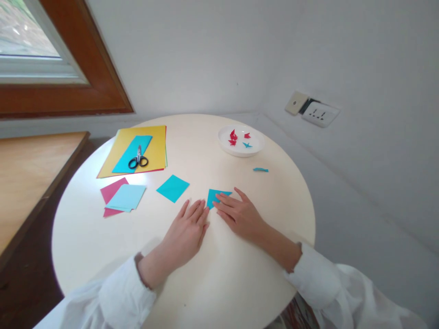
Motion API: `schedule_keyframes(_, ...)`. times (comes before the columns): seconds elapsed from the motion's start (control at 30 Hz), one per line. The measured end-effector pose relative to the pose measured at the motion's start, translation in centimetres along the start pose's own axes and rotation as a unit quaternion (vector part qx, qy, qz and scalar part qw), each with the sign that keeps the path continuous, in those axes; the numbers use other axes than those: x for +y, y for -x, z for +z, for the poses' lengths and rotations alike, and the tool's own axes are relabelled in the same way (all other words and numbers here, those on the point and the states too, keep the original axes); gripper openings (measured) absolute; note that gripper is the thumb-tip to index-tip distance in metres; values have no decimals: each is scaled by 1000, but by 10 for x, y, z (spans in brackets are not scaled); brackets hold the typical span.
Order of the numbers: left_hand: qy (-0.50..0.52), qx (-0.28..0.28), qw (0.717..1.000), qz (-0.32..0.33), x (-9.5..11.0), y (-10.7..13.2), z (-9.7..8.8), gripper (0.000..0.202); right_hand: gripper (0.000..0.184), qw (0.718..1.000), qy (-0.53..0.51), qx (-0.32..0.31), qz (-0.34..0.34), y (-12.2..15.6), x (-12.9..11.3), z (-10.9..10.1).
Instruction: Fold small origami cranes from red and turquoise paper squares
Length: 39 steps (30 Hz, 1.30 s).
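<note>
loosely spread right hand (pixel 244 215) on blue paper triangle (pixel 211 195), left hand (pixel 185 233) laid flat at its corner

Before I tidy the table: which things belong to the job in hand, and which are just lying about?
Likely in the job: blue paper under the right hand; blue square; scissors; dish.

Perhaps just lying about: yellow sheet; thin blue piece.

We see a small, bright blue paper (pixel 211 196), seemingly triangular, lying flat on the table (pixel 236 283), one corner pointing far-left, its near right part hidden from us.
</note>
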<state>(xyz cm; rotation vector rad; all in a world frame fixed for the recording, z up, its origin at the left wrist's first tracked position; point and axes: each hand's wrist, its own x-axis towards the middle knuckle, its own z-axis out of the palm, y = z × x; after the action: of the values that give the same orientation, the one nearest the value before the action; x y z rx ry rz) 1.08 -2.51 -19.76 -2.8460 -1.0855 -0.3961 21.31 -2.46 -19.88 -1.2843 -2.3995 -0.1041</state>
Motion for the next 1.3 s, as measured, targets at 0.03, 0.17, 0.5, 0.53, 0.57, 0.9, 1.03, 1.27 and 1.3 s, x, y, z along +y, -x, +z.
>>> schedule_keyframes(0.03,4,5,1000,2,-1,-1,1,40,29,1000,7,5,16,1,1,1)
schedule_keyframes(0.17,59,39,997,6,-6,-5,4,36,31,997,34,31,69,3,8,7)
schedule_keyframes(0.5,282,95,943,-148,-23,-20,4,27,40,986,-57,13,157,-21,17,11)
schedule_keyframes(0.53,287,94,941,-154,-24,-21,5,29,40,984,-72,16,161,-23,17,10)
schedule_keyframes(0.57,290,91,941,-150,-24,-22,7,30,39,983,-87,21,160,-24,17,10)
schedule_keyframes(0.9,367,81,924,-70,-28,-16,6,57,20,985,-157,53,44,-21,17,2)
schedule_keyframes(1.03,469,57,871,-135,-33,-19,-8,51,23,982,-136,108,-68,-28,15,-1)
schedule_keyframes(1.27,496,79,835,-223,-49,-20,-30,48,25,984,-97,100,-112,-53,9,-3)
schedule_keyframes(1.3,501,87,829,-234,-52,-20,-30,49,24,986,-90,101,-94,-55,8,-2)
